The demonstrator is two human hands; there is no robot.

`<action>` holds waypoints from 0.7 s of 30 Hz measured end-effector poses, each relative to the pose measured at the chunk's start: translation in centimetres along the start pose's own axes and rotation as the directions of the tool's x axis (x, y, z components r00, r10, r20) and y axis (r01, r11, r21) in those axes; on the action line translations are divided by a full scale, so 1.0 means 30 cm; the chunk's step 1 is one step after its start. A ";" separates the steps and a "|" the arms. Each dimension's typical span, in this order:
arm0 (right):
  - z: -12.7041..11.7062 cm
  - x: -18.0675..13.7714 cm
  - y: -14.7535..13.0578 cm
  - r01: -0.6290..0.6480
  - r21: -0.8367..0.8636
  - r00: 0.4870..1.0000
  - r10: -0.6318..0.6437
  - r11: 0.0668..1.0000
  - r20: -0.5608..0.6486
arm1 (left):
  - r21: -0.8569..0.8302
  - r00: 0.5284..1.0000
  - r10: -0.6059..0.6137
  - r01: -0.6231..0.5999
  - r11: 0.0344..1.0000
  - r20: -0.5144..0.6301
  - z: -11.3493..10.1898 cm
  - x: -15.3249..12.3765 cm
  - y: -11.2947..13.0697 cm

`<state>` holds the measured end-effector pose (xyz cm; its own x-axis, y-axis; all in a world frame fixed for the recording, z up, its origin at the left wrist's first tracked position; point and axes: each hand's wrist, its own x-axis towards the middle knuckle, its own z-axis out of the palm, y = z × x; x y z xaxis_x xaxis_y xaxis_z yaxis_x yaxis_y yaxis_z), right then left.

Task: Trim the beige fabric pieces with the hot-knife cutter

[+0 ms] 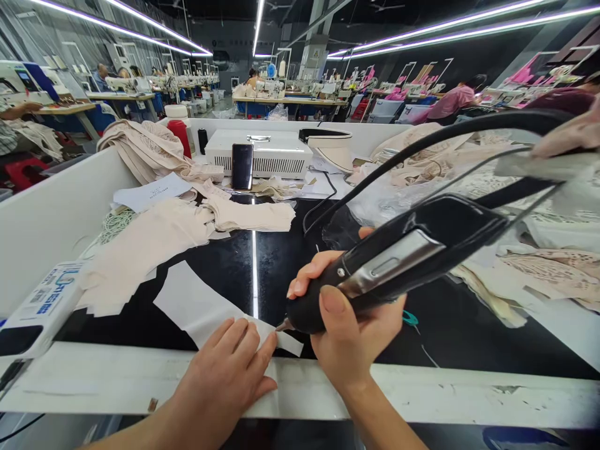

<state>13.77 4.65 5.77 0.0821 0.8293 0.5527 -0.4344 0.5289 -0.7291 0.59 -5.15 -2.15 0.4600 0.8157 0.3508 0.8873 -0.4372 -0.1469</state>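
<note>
My right hand [349,331] is wrapped round a black corded hand tool [412,250] with a metal tip, and the tip touches a white fabric strip [197,306] on the black worktop [234,262]. My left hand [229,372] lies flat with fingers stretched out, pressing the near end of that strip against the white front edge [117,381] of the table. The tool's black cable [445,134] arcs up to the right.
Beige fabric pieces [154,244] lie at left, lace pieces [539,262] at right. A phone [242,166] leans on a white box [267,153] at the back. A red bottle [179,134] and a white labelled device [42,306] stand left. Other workers sit at sewing machines beyond.
</note>
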 end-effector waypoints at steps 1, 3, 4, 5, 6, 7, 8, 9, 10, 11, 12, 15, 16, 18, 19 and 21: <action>0.004 0.000 0.007 0.000 0.006 1.000 0.000 1.000 0.006 | -0.007 1.000 0.001 -0.001 1.000 0.002 0.001 0.001 0.000; 0.009 0.000 0.018 -0.007 0.006 1.000 0.007 1.000 0.011 | -0.025 1.000 0.003 -0.003 1.000 0.001 0.004 0.001 -0.001; 0.010 0.000 0.022 -0.011 0.000 1.000 0.011 1.000 0.010 | -0.035 1.000 0.001 -0.001 0.999 0.002 0.005 0.001 -0.002; 0.011 -0.001 0.025 -0.014 -0.007 1.000 0.014 1.000 0.009 | -0.046 1.000 -0.001 0.002 0.999 0.005 0.007 0.001 -0.004; 0.011 -0.001 0.027 -0.015 -0.014 1.000 0.015 1.000 0.011 | -0.058 1.000 -0.005 0.005 0.998 0.008 0.008 0.000 -0.006; 0.011 -0.002 0.028 -0.014 -0.022 1.000 0.014 1.000 0.015 | -0.070 1.000 -0.005 0.006 0.998 0.009 0.009 0.000 -0.008; 0.010 -0.003 0.029 -0.012 -0.029 1.000 0.013 1.000 0.021 | -0.081 1.000 -0.005 0.006 0.997 0.008 0.010 0.000 -0.010; 0.009 -0.003 0.029 -0.012 -0.035 1.000 0.012 0.999 0.027 | -0.092 1.000 -0.005 0.006 0.996 0.009 0.009 0.001 -0.013; 0.009 -0.004 0.029 -0.011 -0.039 0.999 0.012 0.999 0.031 | -0.101 1.000 -0.005 0.007 0.995 0.012 0.007 0.002 -0.015; 0.008 -0.005 0.028 -0.014 -0.042 0.999 0.015 0.999 0.034 | -0.109 1.000 -0.007 0.009 0.994 0.017 0.004 0.004 -0.018; 0.009 -0.006 0.027 -0.016 -0.043 0.999 0.018 0.999 0.036 | -0.117 1.000 -0.009 0.011 0.993 0.024 0.000 0.005 -0.020; 0.016 -0.008 0.019 -0.022 -0.047 0.999 0.024 0.999 0.029 | -0.136 0.999 -0.013 0.019 0.991 0.040 -0.019 0.011 -0.030; 0.020 -0.009 0.016 -0.021 -0.052 0.999 0.022 0.998 0.023 | -0.145 0.999 -0.013 0.019 0.989 0.044 -0.028 0.012 -0.035; 0.025 -0.011 0.011 -0.011 -0.069 1.000 0.012 0.998 0.008 | -0.177 0.998 -0.004 0.015 0.984 0.064 -0.047 0.012 -0.046; 0.027 -0.012 0.009 -0.004 -0.077 1.000 0.004 0.997 0.002 | -0.202 0.997 0.002 0.014 0.979 0.078 -0.056 0.012 -0.052; 0.028 -0.015 0.006 0.010 -0.086 1.000 -0.010 0.996 -0.002 | -0.258 0.994 0.004 0.023 0.966 0.105 -0.073 0.010 -0.062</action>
<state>12.89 4.22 5.71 0.0877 0.8244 0.5591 -0.3545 0.5504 -0.7559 -1.01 -4.90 0.25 0.4646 0.8493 0.2508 0.8591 -0.5009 0.1048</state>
